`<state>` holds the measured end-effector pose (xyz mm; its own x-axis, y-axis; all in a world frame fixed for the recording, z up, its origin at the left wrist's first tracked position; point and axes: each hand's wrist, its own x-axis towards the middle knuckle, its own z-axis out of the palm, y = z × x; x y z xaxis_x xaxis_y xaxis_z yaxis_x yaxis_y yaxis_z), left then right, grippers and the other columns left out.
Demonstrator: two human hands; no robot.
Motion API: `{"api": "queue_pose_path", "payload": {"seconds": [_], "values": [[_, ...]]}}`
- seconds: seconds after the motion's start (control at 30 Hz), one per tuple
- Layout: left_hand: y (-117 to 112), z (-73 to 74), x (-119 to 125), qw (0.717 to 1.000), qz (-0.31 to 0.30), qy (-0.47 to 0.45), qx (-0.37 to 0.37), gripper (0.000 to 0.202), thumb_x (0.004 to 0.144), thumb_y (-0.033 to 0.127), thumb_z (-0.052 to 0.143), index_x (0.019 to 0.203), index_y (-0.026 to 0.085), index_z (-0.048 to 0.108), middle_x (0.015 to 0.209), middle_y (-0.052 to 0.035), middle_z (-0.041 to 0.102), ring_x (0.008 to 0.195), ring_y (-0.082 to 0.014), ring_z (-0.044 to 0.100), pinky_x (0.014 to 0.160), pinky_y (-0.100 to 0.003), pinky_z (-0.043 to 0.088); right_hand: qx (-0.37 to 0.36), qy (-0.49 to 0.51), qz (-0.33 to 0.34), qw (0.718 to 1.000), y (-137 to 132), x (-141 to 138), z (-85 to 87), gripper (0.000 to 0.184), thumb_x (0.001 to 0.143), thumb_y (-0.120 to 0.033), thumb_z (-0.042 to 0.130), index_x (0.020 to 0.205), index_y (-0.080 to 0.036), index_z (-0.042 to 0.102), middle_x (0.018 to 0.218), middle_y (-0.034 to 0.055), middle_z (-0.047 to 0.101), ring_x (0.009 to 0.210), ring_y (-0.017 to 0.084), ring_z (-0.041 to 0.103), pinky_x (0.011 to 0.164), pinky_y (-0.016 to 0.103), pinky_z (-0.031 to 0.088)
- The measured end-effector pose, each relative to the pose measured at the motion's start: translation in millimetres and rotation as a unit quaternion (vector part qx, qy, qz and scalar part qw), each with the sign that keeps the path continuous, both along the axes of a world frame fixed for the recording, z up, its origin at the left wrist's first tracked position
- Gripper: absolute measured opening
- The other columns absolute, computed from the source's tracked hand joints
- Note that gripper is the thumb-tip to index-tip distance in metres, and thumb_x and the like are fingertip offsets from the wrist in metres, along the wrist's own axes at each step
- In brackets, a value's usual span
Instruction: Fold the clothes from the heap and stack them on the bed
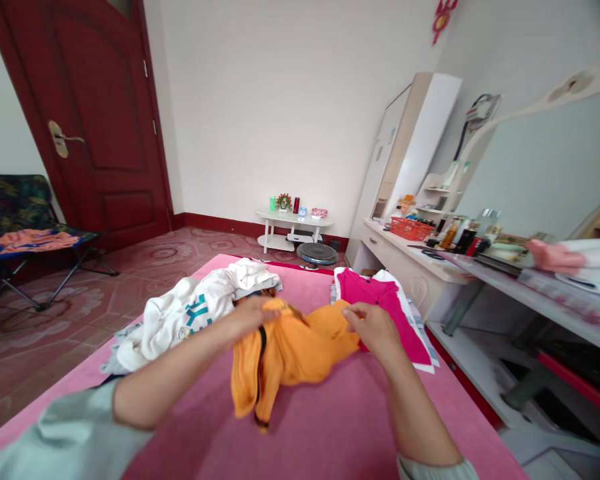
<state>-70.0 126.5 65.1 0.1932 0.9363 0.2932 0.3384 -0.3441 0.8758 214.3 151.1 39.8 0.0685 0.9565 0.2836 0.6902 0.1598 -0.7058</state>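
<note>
An orange garment with dark trim (300, 347) hangs bunched between my two hands, just above a pink-covered surface (290, 440). My left hand (253, 319) is closed on its upper left part, where a sleeve-like end droops down. At the garment's right end, my right hand (373, 323) pinches the cloth between thumb and fingers. Left of it lies a loose heap with a white top (190, 313) bearing teal lettering. To the right, a magenta garment (380, 307) lies flat on white and patterned clothes, partly hidden by my right hand.
A dressing table (405, 247) with a red basket (411, 228), bottles and a mirror stands at the right. Behind the pink surface is a low white table (295, 219) with small items. A folding chair (30, 227) holding clothing sits at the left, near a dark red door (95, 120).
</note>
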Motion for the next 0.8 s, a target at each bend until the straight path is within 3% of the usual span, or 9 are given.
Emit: {"api": "queue_pose_path", "payload": {"seconds": [0.1, 0.2, 0.23, 0.3, 0.4, 0.53, 0.6, 0.7, 0.8], "values": [[50.5, 63.8, -36.7, 0.991, 0.125, -0.027, 0.037, 0.035, 0.079, 0.033, 0.056, 0.102, 0.01, 0.067, 0.081, -0.0075, 0.072, 0.075, -0.0253, 0.07, 0.066, -0.039, 0.055, 0.007, 0.052, 0.031, 0.998, 2.0, -4.4, -2.4, 0.023, 0.075, -0.036, 0.056, 0.077, -0.019, 0.071, 0.068, 0.0041, 0.07, 0.061, 0.02, 0.066, 0.055, 0.025, 0.043], [74.3, 120.6, -83.7, 0.974, 0.201, -0.008, 0.101, 0.036, 0.081, 0.03, 0.053, 0.113, 0.018, 0.063, 0.099, -0.0042, 0.068, 0.103, -0.0316, 0.062, 0.084, -0.046, 0.048, 0.019, 0.072, 0.017, 0.997, 3.3, -6.4, -3.3, 0.023, 0.076, -0.036, 0.055, 0.075, -0.018, 0.07, 0.065, 0.0034, 0.07, 0.061, 0.02, 0.066, 0.057, 0.026, 0.045], [76.2, 130.5, -99.2, 0.962, 0.235, 0.024, 0.138, 0.033, 0.079, 0.026, 0.055, 0.111, 0.022, 0.065, 0.106, -0.0021, 0.066, 0.114, -0.0342, 0.055, 0.093, -0.048, 0.042, 0.034, 0.07, 0.006, 0.997, 4.1, -5.7, -4.2, 0.022, 0.076, -0.035, 0.054, 0.076, -0.019, 0.07, 0.068, 0.0033, 0.07, 0.065, 0.02, 0.066, 0.06, 0.027, 0.046], [74.8, 130.4, -127.1, 0.881, 0.324, 0.227, 0.26, 0.035, 0.081, 0.023, 0.049, 0.112, 0.028, 0.065, 0.117, 0.0003, 0.061, 0.119, -0.0365, 0.05, 0.096, -0.051, 0.039, 0.071, 0.055, -0.028, 0.996, 7.3, -1.7, -8.5, 0.022, 0.077, -0.034, 0.054, 0.082, -0.02, 0.07, 0.078, 0.004, 0.072, 0.075, 0.021, 0.066, 0.07, 0.029, 0.048], [67.8, 79.2, -155.1, 0.839, 0.341, 0.351, 0.237, 0.037, 0.08, 0.022, 0.048, 0.113, 0.025, 0.064, 0.123, -0.0028, 0.059, 0.109, -0.0316, 0.057, 0.092, -0.044, 0.045, 0.127, 0.0, -0.107, 0.986, 15.8, 11.9, -24.5, 0.026, 0.077, -0.031, 0.054, 0.095, -0.018, 0.069, 0.101, 0.008, 0.069, 0.097, 0.024, 0.062, 0.088, 0.034, 0.044], [51.2, -36.6, -160.3, 0.873, 0.143, 0.449, 0.129, 0.036, 0.077, 0.037, 0.056, 0.107, 0.022, 0.067, 0.117, -0.0046, 0.064, 0.108, -0.0285, 0.058, 0.097, -0.042, 0.043, 0.119, -0.094, -0.203, 0.967, 26.9, 37.8, -57.7, 0.036, 0.079, -0.025, 0.052, 0.112, -0.014, 0.063, 0.119, 0.0143, 0.059, 0.115, 0.027, 0.051, 0.098, 0.038, 0.038], [36.5, -82.8, -150.5, 0.836, 0.183, 0.489, 0.169, 0.055, 0.075, 0.041, 0.056, 0.126, 0.02, 0.056, 0.139, -0.0103, 0.047, 0.123, -0.0351, 0.046, 0.1, -0.05, 0.038, 0.068, -0.133, -0.239, 0.959, 29.0, 49.7, -71.4, 0.046, 0.08, -0.027, 0.053, 0.123, -0.013, 0.056, 0.122, 0.0172, 0.056, 0.115, 0.03, 0.05, 0.093, 0.041, 0.041], [13.9, -114.9, -128.1, 0.791, 0.238, 0.516, 0.227, 0.062, 0.076, 0.039, 0.051, 0.134, 0.016, 0.047, 0.15, -0.0133, 0.029, 0.136, -0.0369, 0.025, 0.107, -0.055, 0.023, 0.012, -0.186, -0.266, 0.946, 29.0, 63.7, -81.3, 0.057, 0.078, -0.033, 0.057, 0.131, -0.011, 0.049, 0.121, 0.0199, 0.056, 0.111, 0.034, 0.051, 0.084, 0.043, 0.044], [2.3, -116.0, -109.5, 0.775, 0.259, 0.522, 0.242, 0.062, 0.074, 0.033, 0.05, 0.134, 0.014, 0.047, 0.152, -0.0134, 0.024, 0.14, -0.0341, 0.016, 0.111, -0.053, 0.015, -0.014, -0.163, -0.269, 0.949, 28.5, 73.2, -82.0, 0.046, 0.076, -0.035, 0.058, 0.119, -0.017, 0.059, 0.109, 0.0149, 0.062, 0.099, 0.03, 0.058, 0.076, 0.039, 0.047]]}}
